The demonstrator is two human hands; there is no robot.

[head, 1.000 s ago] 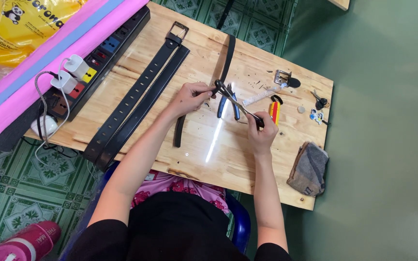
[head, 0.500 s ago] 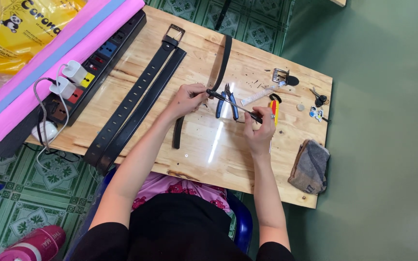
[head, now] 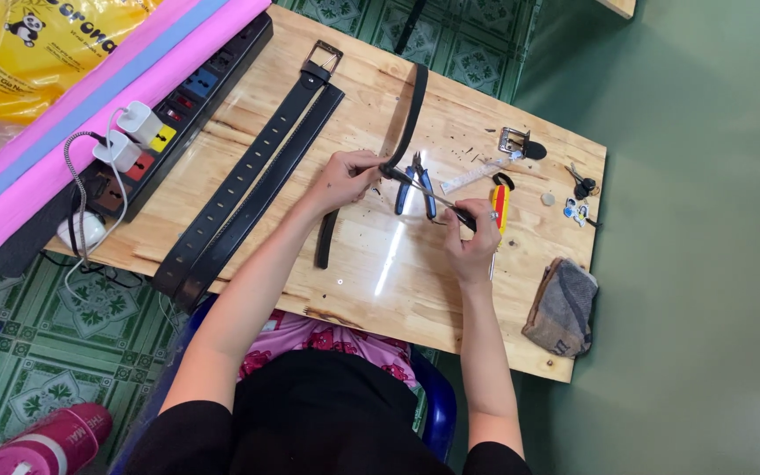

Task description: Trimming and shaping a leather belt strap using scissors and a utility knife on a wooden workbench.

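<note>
My left hand (head: 345,176) pinches a narrow black belt strap (head: 408,114) that runs from the table's far edge down to the front. My right hand (head: 472,244) grips a thin metal pointed tool (head: 428,195), with its tip against the strap right beside my left fingers. Blue-handled pliers (head: 405,195) lie on the table under the tool. A red and yellow screwdriver (head: 500,202) lies just beyond my right hand.
Two wide black belts (head: 248,180) with a buckle lie to the left on the wooden table (head: 380,281). Further left are a black power strip (head: 178,105) with chargers, pink-blue rolls and a yellow bag. A loose buckle (head: 514,141), keys (head: 579,186) and a grey pouch (head: 565,308) sit right.
Both hands keep their hold on the strap and the tool. Only the camera view has shifted slightly.
</note>
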